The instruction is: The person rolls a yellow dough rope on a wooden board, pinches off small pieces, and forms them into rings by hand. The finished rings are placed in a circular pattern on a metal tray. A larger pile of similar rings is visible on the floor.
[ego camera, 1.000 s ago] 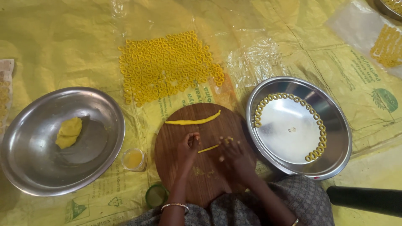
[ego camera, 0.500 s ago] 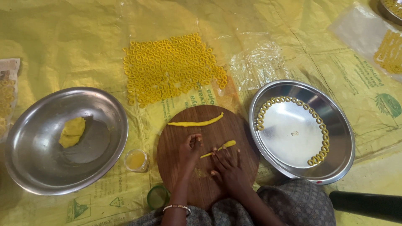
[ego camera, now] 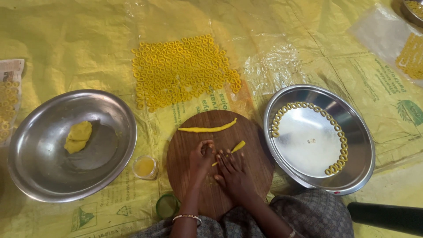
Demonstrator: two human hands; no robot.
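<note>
Beside wooden board (ego camera: pixel 189 145): steel bowls (ego camera: pixel 317 141).

- Both hands lie on a round wooden board (ego camera: pixel 185 176): left hand (ego camera: pixel 200 158) curled, right hand (ego camera: pixel 233 172) flat with fingers spread.
- A short dough strip (ego camera: pixel 235 147) lies under the right fingertips, its far end sticking out.
- A longer dough rope (ego camera: pixel 208 128) lies across the board's far part.
- Left bowl (ego camera: pixel 44 176) holds a dough lump (ego camera: pixel 78 136).
- Right bowl (ego camera: pixel 357 176) has dough rings (ego camera: pixel 339 132) lining its inner edge.
- Many rings (ego camera: pixel 183 70) lie on the yellow sheet (ego camera: pixel 66 39) beyond.
</note>
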